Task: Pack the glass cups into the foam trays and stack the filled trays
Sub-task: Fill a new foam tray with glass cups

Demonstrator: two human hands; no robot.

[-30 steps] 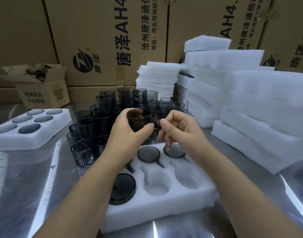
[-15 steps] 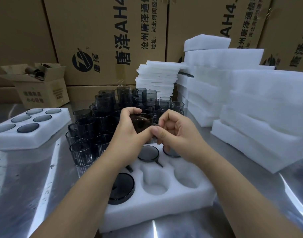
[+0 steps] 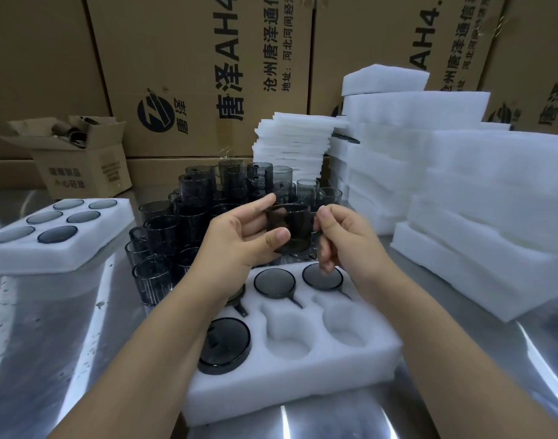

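Smoky cylindrical glass cup [image 3: 289, 228] pinched by left hand [image 3: 239, 240].

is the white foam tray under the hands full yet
Not full. The white foam tray in front has two empty round pockets in its near row; dark glass cups fill the visible others, one partly hidden.

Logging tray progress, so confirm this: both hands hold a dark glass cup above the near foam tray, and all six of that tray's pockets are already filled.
Not quite. The head view shows the left hand and right hand holding the dark glass cup above the near foam tray, but two pockets in its front row are empty.
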